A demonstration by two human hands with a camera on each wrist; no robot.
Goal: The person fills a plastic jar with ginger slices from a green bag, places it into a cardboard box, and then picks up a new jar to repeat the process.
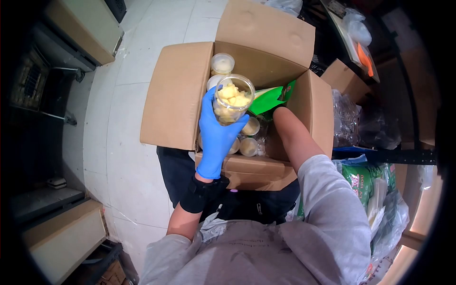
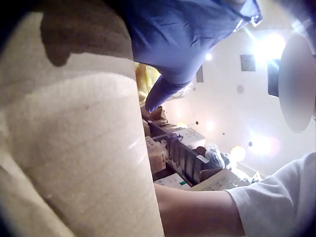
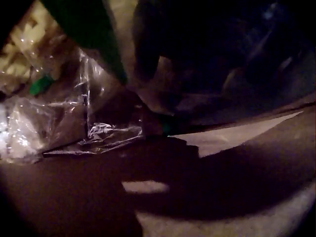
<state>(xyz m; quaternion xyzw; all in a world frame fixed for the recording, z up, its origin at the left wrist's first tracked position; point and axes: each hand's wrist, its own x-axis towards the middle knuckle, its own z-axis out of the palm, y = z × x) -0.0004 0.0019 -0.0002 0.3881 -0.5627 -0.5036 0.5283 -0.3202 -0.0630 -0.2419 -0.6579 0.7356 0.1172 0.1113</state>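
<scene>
One clear cup (image 1: 231,108) of pale yellow chunks (image 1: 230,92) is up at the left side of the cardboard box (image 1: 175,95), above the other cups; the blue-gloved left hand (image 1: 215,137) grips it from the near side, thumb and fingers curled round its wall; whether a clear lid covers its mouth, I cannot tell. The right forearm (image 1: 295,135) reaches down into the box beside a bright green packet (image 1: 267,100); the right hand itself is hidden in the head view and lost in shadow in the right wrist view, so I cannot tell how far open it is or whether it has hold of anything.

Low in the box, more cups (image 1: 248,147) stand close together, with clear plastic (image 3: 103,131) about them; another cup (image 1: 223,63) is in the far left corner.

For good handling, I would hold the raised cup upright, since its pieces look loose and could spill if it tips; firm, even pressure suits it better than a squeeze, as thin plastic may flex; the wrist is best clear of the side flap; the reaching arm should go slowly past the packet, feeling for snags in the plastic, so that the cups below are not knocked.
</scene>
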